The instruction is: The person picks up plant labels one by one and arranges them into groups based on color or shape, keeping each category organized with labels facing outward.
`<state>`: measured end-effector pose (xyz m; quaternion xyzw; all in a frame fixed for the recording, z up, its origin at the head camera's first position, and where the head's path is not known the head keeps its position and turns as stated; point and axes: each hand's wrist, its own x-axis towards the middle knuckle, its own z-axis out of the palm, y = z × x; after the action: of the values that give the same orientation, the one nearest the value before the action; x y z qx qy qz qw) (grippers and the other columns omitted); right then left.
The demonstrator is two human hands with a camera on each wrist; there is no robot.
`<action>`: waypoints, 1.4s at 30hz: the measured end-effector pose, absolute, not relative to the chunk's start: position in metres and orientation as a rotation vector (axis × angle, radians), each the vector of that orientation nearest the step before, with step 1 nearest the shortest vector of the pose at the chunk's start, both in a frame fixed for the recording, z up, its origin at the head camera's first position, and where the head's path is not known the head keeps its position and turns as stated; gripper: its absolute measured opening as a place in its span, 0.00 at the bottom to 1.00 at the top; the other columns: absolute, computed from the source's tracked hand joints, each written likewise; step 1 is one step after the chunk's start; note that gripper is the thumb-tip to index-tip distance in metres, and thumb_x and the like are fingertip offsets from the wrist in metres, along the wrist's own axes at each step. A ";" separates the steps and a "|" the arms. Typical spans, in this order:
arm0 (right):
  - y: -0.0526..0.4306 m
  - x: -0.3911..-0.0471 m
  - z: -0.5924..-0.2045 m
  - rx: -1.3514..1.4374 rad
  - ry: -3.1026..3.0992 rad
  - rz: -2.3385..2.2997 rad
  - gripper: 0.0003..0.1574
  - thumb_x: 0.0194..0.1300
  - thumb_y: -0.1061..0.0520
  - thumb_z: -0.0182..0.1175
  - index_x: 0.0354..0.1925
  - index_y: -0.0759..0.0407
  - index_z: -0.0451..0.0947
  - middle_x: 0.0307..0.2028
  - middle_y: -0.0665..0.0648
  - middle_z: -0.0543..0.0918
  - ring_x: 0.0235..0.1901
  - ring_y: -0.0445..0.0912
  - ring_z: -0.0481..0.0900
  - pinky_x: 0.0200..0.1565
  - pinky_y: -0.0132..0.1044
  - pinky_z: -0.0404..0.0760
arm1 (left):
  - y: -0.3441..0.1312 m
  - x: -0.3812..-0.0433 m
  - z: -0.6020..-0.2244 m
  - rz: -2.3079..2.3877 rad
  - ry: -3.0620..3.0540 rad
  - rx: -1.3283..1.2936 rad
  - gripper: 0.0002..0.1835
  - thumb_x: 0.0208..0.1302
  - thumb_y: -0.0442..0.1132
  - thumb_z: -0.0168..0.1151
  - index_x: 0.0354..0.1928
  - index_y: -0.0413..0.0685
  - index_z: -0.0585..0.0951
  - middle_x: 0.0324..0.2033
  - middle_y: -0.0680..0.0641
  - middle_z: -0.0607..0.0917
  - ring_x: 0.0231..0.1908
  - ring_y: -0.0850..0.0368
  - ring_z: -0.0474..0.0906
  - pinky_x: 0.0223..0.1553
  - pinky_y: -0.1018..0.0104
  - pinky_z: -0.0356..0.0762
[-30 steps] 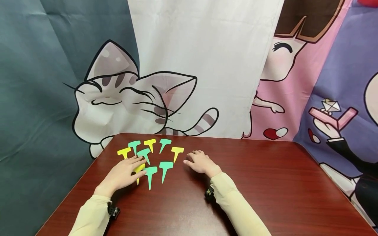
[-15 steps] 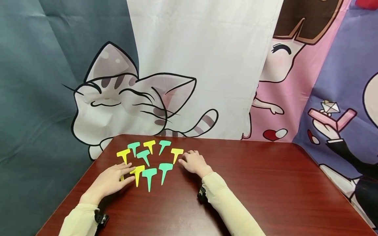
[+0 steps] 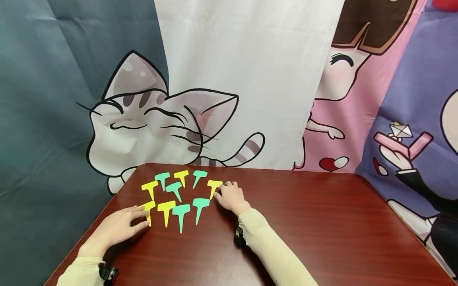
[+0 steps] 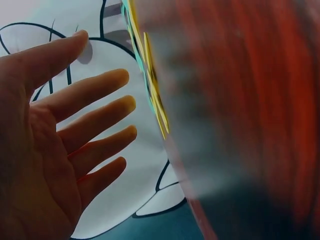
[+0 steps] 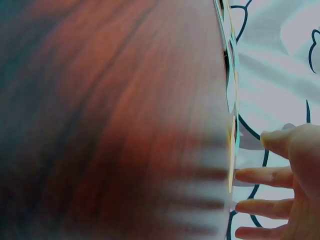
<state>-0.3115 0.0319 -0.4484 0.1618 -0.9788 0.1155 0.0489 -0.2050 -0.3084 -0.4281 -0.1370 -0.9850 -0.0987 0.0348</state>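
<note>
Flat T-shaped plant labels, yellow and green, lie spread on the table. My left hand point(image 3: 116, 228) hovers at the left of the group, its fingers extended over a yellow plant label point(image 3: 149, 206). The left wrist view shows that hand point(image 4: 75, 110) with spread fingers and nothing in them, raised off the tabletop. At the right side, my right hand point(image 3: 231, 198) is beside another yellow plant label point(image 3: 214, 184), thumb close to its stem. In the right wrist view, this hand's straight fingers point(image 5: 265, 176) reach down to the tabletop near a yellow label point(image 5: 231, 155) seen edge-on.
Between the hands lie green plant labels point(image 3: 181, 210) and more yellow ones, such as the yellow label point(image 3: 166, 208) at the front. The dark red wooden table point(image 3: 322, 222) extends right. A cartoon-printed cloth point(image 3: 272, 79) hangs behind its far edge.
My left hand has moved left and toward me off the labels, uncovering several of them. The right hand has moved left, up to the rightmost yellow label.
</note>
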 end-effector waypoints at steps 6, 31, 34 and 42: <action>0.026 -0.313 -0.451 0.465 -2.987 0.335 0.22 0.68 0.42 0.52 0.47 0.55 0.80 0.52 0.61 0.77 0.52 0.58 0.71 0.46 0.52 0.76 | -0.315 -0.201 -0.428 -0.294 -3.079 -0.430 0.25 0.58 0.59 0.61 0.50 0.50 0.84 0.52 0.41 0.83 0.55 0.40 0.76 0.50 0.41 0.73; -0.006 -0.322 -0.454 0.213 -2.944 0.258 0.30 0.57 0.37 0.63 0.47 0.59 0.80 0.42 0.61 0.76 0.45 0.56 0.71 0.42 0.49 0.77 | -0.321 -0.191 -0.432 -0.309 -3.191 -0.458 0.30 0.53 0.56 0.66 0.55 0.46 0.80 0.55 0.37 0.79 0.55 0.37 0.76 0.51 0.41 0.73; -0.009 -0.322 -0.453 0.180 -2.954 0.255 0.33 0.56 0.37 0.64 0.50 0.60 0.78 0.44 0.63 0.76 0.48 0.57 0.70 0.44 0.49 0.76 | -0.319 -0.190 -0.433 -0.290 -3.190 -0.452 0.31 0.52 0.55 0.67 0.56 0.46 0.80 0.56 0.37 0.79 0.54 0.37 0.76 0.50 0.41 0.73; -0.012 -0.325 -0.452 0.121 -2.974 0.264 0.35 0.54 0.38 0.67 0.50 0.62 0.77 0.45 0.63 0.76 0.50 0.58 0.69 0.46 0.50 0.76 | -0.316 -0.188 -0.433 -0.270 -3.185 -0.440 0.33 0.49 0.54 0.70 0.57 0.45 0.79 0.57 0.37 0.78 0.54 0.37 0.76 0.50 0.41 0.74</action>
<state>-0.3248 -0.0120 -0.4516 0.0404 -0.9923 0.0882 0.0764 -0.1882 -0.3158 -0.4327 -0.1361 -0.9863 -0.0835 -0.0424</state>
